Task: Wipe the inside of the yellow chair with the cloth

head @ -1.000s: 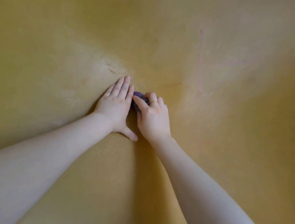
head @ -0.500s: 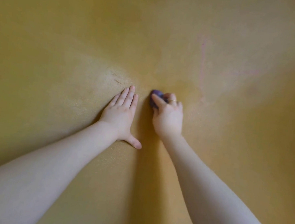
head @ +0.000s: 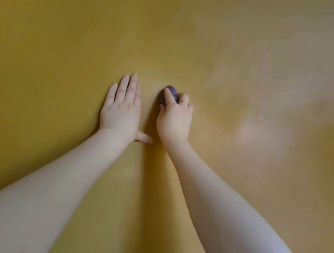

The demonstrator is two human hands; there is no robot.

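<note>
Item: yellow chair (head: 67, 37), inner surface, filling the view; pale smudges to the right.
Item: your left hand (head: 121, 111), laid flat on the surface, fingers straight and together, thumb out to the side, holding nothing.
Item: your right hand (head: 174, 121), just beside it, fingers closed around the cloth (head: 169, 95), a small purple wad pressed to the chair; ring (head: 185, 101) on one finger.

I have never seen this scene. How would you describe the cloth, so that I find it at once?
The whole view is the yellow chair's inner surface, with two bare arms reaching in. Follow the right hand, the one with a ring: the cloth is a small bunched wad under its fingertips. It is dark purple, the only thing here neither yellow nor skin.
</note>
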